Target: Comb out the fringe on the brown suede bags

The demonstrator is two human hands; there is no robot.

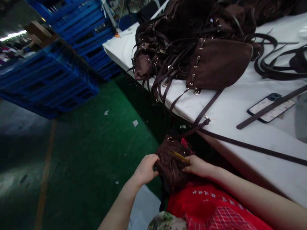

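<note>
A dark brown bag (pixel 173 174) with metal eyelets hangs over my lap, its top edge crumpled. My left hand (pixel 146 168) is closed on the left edge of this bag, thumb and fingers pinching the material. Between the fingers of my right hand (pixel 197 166) is a thin, yellowish-brown, ridged piece (pixel 177 156), too blurred to name, lying across the bag. A dark brown strap (pixel 208 107) with a buckle runs from near the bag up onto the table.
On the white table (pixel 230 111) lies a heap of brown bags, a flat brown bag (pixel 220 64) at its front. A phone (pixel 271 108) lies under a loose strap (pixel 273 107). Blue pallets (pixel 48 80) stand left on the green floor (pixel 107 134). A red apron (pixel 206 204) covers my lap.
</note>
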